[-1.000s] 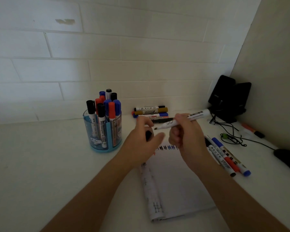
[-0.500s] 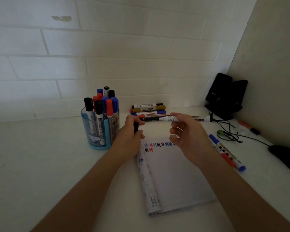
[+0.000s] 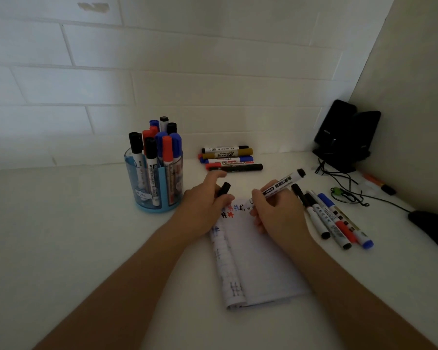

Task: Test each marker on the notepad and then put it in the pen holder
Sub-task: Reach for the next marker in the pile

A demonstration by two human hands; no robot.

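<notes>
A white notepad (image 3: 261,263) lies open on the desk with small coloured test marks along its top edge. My right hand (image 3: 276,210) grips an uncapped white marker (image 3: 285,183), its tip down at the pad's top edge among the marks. My left hand (image 3: 204,203) rests at the pad's top left corner and holds the black cap (image 3: 224,189). The blue pen holder (image 3: 153,181) stands to the left with several markers upright in it.
Several markers lie stacked (image 3: 229,159) behind the pad near the wall, and several more lie (image 3: 334,218) right of it. Black speakers (image 3: 344,137) and cables (image 3: 347,195) fill the back right corner. A dark mouse (image 3: 433,228) sits at the right edge.
My right hand has turned the marker from level in the air to tip-down on the notepad. My left hand has dropped to the pad's corner, still holding the cap.
</notes>
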